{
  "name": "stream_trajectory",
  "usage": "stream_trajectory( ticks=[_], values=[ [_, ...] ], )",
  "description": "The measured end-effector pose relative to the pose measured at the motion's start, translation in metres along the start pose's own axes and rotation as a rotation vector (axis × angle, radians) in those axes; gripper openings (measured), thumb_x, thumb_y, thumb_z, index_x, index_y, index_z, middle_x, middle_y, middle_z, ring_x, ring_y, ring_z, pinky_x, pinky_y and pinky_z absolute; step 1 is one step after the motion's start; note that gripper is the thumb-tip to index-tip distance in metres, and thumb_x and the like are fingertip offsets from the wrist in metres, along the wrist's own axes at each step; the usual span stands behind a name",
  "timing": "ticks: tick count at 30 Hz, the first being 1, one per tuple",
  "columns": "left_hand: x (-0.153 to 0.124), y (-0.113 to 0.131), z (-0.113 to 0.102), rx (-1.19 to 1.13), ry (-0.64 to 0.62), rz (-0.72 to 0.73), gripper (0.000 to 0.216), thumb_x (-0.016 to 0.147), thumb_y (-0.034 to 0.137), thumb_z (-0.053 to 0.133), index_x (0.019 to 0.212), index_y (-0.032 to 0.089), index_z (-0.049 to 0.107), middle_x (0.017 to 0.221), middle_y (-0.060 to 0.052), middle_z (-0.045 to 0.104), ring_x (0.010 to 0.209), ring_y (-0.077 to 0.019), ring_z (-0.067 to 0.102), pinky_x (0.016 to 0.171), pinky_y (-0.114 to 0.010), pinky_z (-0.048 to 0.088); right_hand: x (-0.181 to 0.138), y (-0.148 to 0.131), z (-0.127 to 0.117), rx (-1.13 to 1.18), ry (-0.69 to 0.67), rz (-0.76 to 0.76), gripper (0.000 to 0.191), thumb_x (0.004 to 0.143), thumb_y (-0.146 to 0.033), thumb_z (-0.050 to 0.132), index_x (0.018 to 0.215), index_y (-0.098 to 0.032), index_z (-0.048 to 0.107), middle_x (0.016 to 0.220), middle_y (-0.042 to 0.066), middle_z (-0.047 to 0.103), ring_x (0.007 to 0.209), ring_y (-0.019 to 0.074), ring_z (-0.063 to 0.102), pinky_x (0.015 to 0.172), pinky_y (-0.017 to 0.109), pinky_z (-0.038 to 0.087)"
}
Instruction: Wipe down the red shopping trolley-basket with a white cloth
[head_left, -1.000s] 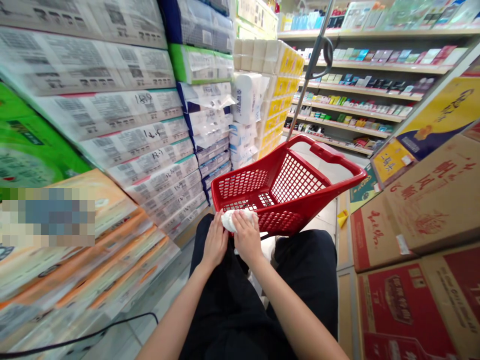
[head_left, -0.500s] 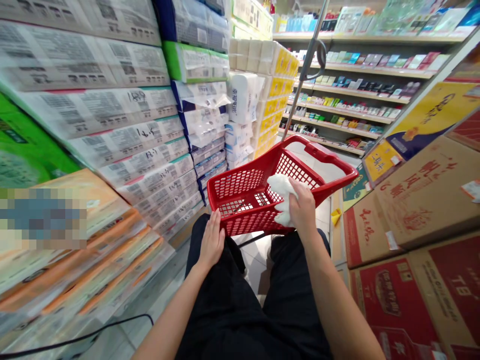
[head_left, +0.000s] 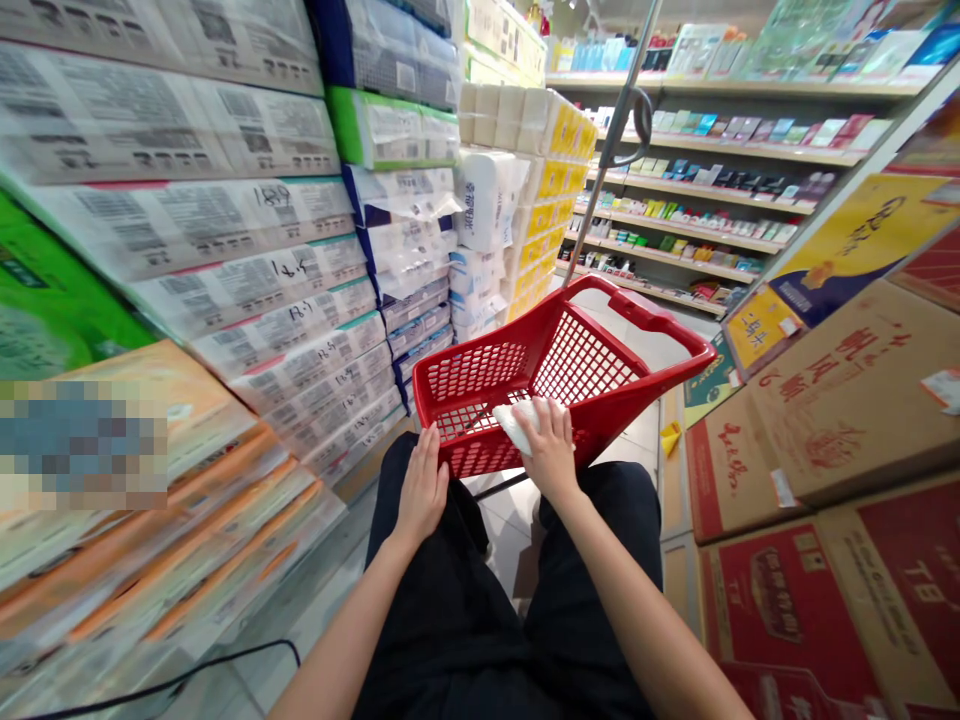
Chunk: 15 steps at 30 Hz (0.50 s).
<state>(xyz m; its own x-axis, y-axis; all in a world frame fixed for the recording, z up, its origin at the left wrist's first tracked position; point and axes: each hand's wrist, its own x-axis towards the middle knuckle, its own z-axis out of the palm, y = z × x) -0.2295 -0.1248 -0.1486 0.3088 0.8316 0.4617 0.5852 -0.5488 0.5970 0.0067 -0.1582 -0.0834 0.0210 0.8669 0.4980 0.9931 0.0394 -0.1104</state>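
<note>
A red plastic shopping basket with lattice sides and a raised handle stands tilted in front of my knees. My right hand presses a white cloth over the basket's near rim, fingers spread across it. Part of the cloth hangs inside the basket and part is hidden under the palm. At the near left corner my left hand rests against the rim with its fingers stretched out and close together. Nothing else shows inside the basket.
Tall stacks of wrapped tissue packs rise on the left. Cardboard cartons are piled close on the right. Beyond the basket stand a metal pole and shelves of small boxes. A black cable lies low at left.
My right hand has moved left and toward me with the cloth, from the basket's right part to the middle of its near rim. My left hand has stayed at the corner.
</note>
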Motion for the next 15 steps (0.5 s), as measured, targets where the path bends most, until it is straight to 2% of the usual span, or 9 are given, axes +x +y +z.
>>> stream_trajectory(
  ticks=[3,6,8,11,13,15],
  values=[
    [0.0,-0.001,0.002,-0.001,0.004,0.008,0.06,0.099,0.023,0.032,0.154,0.026,0.01,0.161,-0.007,0.022,0.149,-0.0222,0.016,0.12,-0.051,0.021,-0.001,-0.039,0.019,-0.008,-0.011,0.03,0.056,0.082,-0.014,0.057,0.137,-0.024,0.051,0.141,0.014,0.045,0.14,0.0356,0.024,0.117,0.057,0.013],
    [0.0,-0.003,0.002,0.008,-0.007,0.022,0.06,0.099,0.024,0.032,0.154,0.026,0.01,0.16,-0.008,0.023,0.149,-0.0223,0.016,0.119,-0.051,0.022,0.0,-0.086,0.036,0.006,-0.033,-0.04,0.049,0.088,-0.022,0.054,0.137,-0.028,0.051,0.13,0.013,0.05,0.132,0.0332,0.032,0.115,0.057,0.016],
    [0.001,-0.003,0.001,0.017,-0.018,0.025,0.06,0.099,0.025,0.033,0.154,0.025,0.01,0.16,-0.008,0.024,0.149,-0.0224,0.017,0.119,-0.051,0.023,0.001,-0.102,0.042,-0.006,-0.029,-0.087,0.047,0.091,-0.026,0.053,0.138,-0.032,0.049,0.125,0.011,0.052,0.128,0.031,0.035,0.114,0.056,0.019],
    [0.001,-0.002,-0.002,0.027,-0.034,0.032,0.06,0.099,0.023,0.032,0.154,0.025,0.01,0.16,-0.008,0.024,0.149,-0.0227,0.017,0.119,-0.051,0.023,0.001,-0.09,0.043,-0.033,-0.01,-0.195,0.048,0.092,-0.027,0.052,0.138,-0.036,0.048,0.126,0.008,0.051,0.125,0.0283,0.036,0.115,0.053,0.02],
    [0.001,-0.002,-0.002,0.033,-0.037,0.027,0.06,0.099,0.023,0.031,0.154,0.025,0.01,0.16,-0.008,0.023,0.149,-0.0227,0.017,0.119,-0.052,0.023,0.001,-0.062,0.038,-0.058,0.0,-0.248,0.049,0.091,-0.023,0.052,0.138,-0.037,0.048,0.128,0.007,0.05,0.126,0.0277,0.036,0.115,0.052,0.02],
    [0.0,-0.001,-0.002,0.036,-0.034,0.012,0.059,0.099,0.023,0.031,0.155,0.025,0.01,0.16,-0.008,0.023,0.149,-0.0224,0.017,0.119,-0.051,0.022,0.001,-0.026,0.029,-0.096,0.005,-0.23,0.051,0.089,-0.018,0.053,0.137,-0.036,0.05,0.129,0.008,0.05,0.127,0.0282,0.035,0.116,0.053,0.019]
  ],
)
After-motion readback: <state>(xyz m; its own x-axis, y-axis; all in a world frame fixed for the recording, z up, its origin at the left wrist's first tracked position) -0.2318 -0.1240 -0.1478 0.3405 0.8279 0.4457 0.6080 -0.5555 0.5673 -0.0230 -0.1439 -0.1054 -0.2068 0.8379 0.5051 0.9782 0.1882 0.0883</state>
